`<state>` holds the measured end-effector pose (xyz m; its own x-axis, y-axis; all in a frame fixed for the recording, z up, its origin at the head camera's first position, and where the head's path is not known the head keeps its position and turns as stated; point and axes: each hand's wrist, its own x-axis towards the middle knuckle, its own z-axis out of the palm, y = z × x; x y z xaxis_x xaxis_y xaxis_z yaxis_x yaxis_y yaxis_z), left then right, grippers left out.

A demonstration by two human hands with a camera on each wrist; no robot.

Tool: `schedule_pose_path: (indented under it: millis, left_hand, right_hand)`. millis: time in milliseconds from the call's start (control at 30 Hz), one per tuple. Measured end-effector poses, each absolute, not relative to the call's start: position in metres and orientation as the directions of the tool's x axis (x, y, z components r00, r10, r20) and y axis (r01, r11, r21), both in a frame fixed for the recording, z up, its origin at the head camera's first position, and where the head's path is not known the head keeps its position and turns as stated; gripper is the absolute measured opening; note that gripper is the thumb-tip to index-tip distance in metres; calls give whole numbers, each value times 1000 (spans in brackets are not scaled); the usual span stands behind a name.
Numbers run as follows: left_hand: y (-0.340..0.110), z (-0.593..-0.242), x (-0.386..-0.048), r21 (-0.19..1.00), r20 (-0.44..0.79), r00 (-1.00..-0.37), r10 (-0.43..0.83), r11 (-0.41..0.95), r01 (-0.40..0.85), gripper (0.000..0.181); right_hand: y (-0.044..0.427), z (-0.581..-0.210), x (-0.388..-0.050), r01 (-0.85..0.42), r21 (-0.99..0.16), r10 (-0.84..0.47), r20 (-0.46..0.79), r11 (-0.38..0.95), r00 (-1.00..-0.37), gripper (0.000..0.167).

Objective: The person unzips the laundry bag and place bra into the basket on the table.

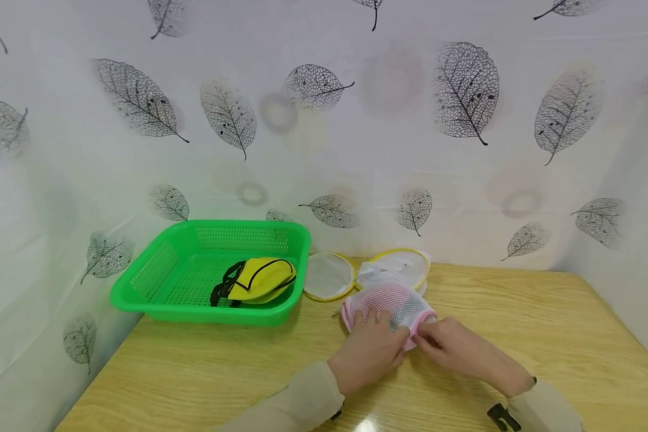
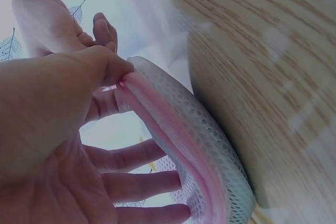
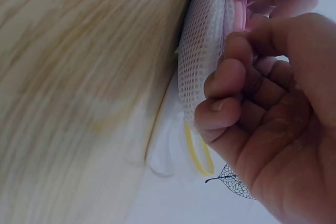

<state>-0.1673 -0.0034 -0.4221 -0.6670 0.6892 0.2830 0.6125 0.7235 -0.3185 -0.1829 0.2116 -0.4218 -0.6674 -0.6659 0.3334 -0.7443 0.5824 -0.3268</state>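
A rounded white mesh laundry bag with pink trim lies on the table before me, a greyish-blue patch showing on its right part. My left hand rests on the bag with fingers spread. In the left wrist view, its thumb and index finger pinch the pink edge band. On the bag's right end, my right hand pinches the same edge with curled fingers, close to the left thumb. The right wrist view shows the mesh side beside those curled fingers; what lies between the fingertips is hidden.
A green plastic basket stands at the left, holding a yellow fabric item with black trim and straps. Behind the bag lie a yellow-rimmed mesh disc and another yellow-rimmed mesh piece with white fabric, near the leaf-patterned curtain.
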Motion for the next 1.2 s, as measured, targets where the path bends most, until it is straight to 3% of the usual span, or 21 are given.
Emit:
schedule_pose_path:
  millis: [500,1200]
  left_hand:
    - [-7,-421,-166,-340,322,-637,700,714,612,18]
    - [-6,-419,-165,-332,310,-652,692,722,608,17]
  right_hand:
    - [208,-422,-182,-772,-283,-632,450,569,-631,34]
    - [209,-428,-186,-781,-221,-601,529,584,-599,37]
